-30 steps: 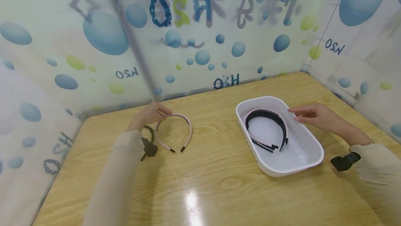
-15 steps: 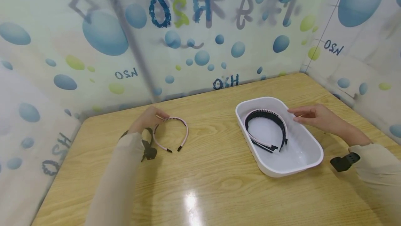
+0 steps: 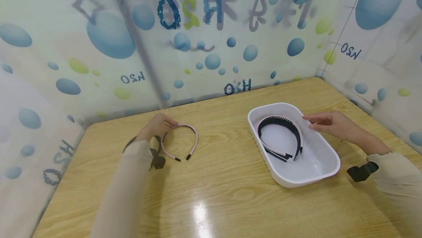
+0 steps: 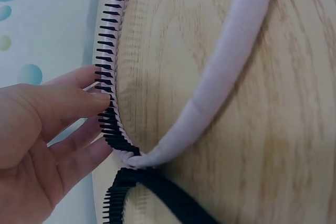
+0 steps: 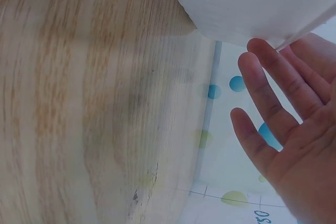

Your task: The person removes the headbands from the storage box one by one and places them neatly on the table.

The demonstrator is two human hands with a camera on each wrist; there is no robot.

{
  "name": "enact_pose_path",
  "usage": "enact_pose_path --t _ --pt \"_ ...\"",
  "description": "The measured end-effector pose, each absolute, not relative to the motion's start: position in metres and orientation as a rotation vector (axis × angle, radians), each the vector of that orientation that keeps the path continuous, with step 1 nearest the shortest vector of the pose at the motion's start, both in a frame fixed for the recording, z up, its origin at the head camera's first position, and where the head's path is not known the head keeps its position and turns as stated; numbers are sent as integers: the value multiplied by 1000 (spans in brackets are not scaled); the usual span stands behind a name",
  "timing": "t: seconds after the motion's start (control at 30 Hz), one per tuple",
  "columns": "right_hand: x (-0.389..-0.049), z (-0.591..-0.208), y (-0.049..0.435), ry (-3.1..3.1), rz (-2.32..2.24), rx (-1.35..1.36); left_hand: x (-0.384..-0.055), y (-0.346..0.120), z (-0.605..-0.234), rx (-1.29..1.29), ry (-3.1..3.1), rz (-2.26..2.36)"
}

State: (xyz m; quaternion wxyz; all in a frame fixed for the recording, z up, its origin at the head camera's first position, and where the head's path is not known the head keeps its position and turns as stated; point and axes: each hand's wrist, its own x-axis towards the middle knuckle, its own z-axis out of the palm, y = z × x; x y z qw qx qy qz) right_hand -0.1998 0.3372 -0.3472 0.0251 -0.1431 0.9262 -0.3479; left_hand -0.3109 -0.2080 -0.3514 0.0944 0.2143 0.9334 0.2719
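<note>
A pale pink headband (image 3: 196,139) with black comb teeth lies on the table at left, its black-tipped ends toward me. My left hand (image 3: 156,126) pinches its curved top between thumb and fingers; the left wrist view shows the thumb (image 4: 102,100) on the teeth. Close beside it is a black headband (image 4: 173,195), partly hidden behind my wrist in the head view. My right hand (image 3: 336,124) holds the right rim of a white plastic basin (image 3: 304,183), its other fingers (image 5: 254,135) spread outside the wall. Inside the basin lie nested black and pink headbands (image 3: 280,120).
The wooden table (image 3: 224,201) backs onto a wall covering (image 3: 211,73) printed with blue and green dots, which continues along both sides. A black strap device sits at each wrist. Another dark toothed band (image 3: 129,143) shows left of my left wrist.
My left hand has drawn the pink headband slightly left and toward me, then stayed nearly still over the last half second. My right hand and the basin have hardly moved.
</note>
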Motion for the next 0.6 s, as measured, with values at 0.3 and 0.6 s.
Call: enact_pose_path --t 0.3,0.6 --pt "-199 -347 337 2869 -1069 -446 -309 -206 -352 588 2762 836" --pt "-201 -349 338 2874 -1068 -452 -310 -200 -344 584 2734 858"
